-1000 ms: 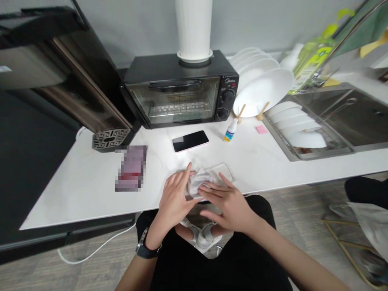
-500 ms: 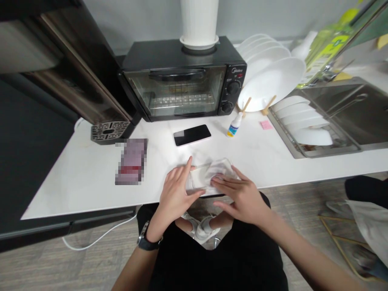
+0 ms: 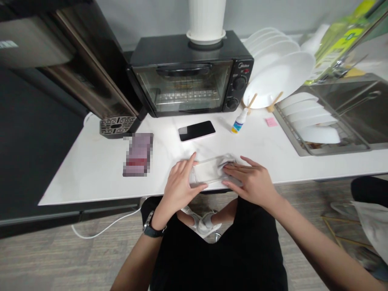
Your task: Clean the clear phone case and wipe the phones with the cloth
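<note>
A clear phone case (image 3: 206, 171) lies flat near the front edge of the white counter (image 3: 91, 173). My left hand (image 3: 178, 186) steadies its left end, thumb and forefinger on the case's edges. With flat fingers, my right hand (image 3: 253, 181) presses a crumpled white wipe (image 3: 226, 161) onto the case's right end. A black phone (image 3: 197, 131) lies screen up behind the case, apart from both hands.
A black toaster oven (image 3: 190, 76) stands at the back with a white vase on top. A small dropper bottle (image 3: 239, 121), a pink sticky note (image 3: 270, 122) and white plates (image 3: 281, 76) on a rack are right of it. A sink with dishes (image 3: 315, 129) is far right. A blurred card (image 3: 138, 154) lies left.
My right hand has slid the wipe from the middle of the case to its right end. The left hand stays on the case. The view has shifted a little.
</note>
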Available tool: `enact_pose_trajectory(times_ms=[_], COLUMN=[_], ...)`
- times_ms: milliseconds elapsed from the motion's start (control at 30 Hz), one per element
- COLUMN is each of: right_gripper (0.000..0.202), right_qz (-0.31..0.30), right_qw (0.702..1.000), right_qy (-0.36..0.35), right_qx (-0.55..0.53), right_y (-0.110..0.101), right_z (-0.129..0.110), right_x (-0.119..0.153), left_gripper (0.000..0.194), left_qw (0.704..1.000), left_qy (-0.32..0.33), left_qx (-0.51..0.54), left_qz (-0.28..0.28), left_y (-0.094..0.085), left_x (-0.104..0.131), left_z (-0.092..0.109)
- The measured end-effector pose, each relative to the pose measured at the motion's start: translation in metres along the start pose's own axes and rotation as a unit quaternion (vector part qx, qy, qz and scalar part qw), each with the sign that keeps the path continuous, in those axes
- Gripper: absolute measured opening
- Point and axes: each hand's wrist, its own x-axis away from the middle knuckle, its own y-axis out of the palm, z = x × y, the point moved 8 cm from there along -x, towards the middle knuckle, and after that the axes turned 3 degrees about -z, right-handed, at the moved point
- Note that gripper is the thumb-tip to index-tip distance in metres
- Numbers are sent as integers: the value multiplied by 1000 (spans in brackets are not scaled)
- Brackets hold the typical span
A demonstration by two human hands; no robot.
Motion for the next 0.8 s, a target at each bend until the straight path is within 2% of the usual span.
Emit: enact_pose_trajectory(times_ms=[133,200,267,333,433,500,567,700,733,800], right_gripper=[41,42,41,40,33,32,35,43,43,43], right_qz=[-37,-25,-6,11,25,28,17,-18,-19,-13], right_qw=[993,991,992,996,999,999,1000,996,995,995], right_qy=[-104,-124,-120,-91,-20,14,6,-87,-101,-101], right_qx=[-43,-44,-29,-6,24,32,26,-11,-15,-12], right_y=[22,25,22,13,0,-4,-1,19,22,20], right_z=[-45,-52,-43,-23,8,14,1,-46,-52,-48], right_x=[-11,-23,-30,-28,-11,1,6,-7,-13,-23], left_gripper=[74,74,72,72,72,71,70,68,69,70], left_qw=[1000,1000,1000,1000,1000,1000,1000,1000,1000,1000], left_qy=[-1,0,3,1,-7,-8,-9,-6,-4,-3], left_qx=[-1,-2,-2,-4,-10,-14,-17,-18,-17,-12], left_qz=[-6,-7,-4,-1,-2,-4,-4,-6,-7,-4], left_y=[3,2,0,-1,-1,0,1,2,2,0], left_x=[-1,-1,-1,0,0,0,-1,-2,-2,-2], left_z=[-3,-3,-2,-2,-2,-2,-2,-2,-1,-1])
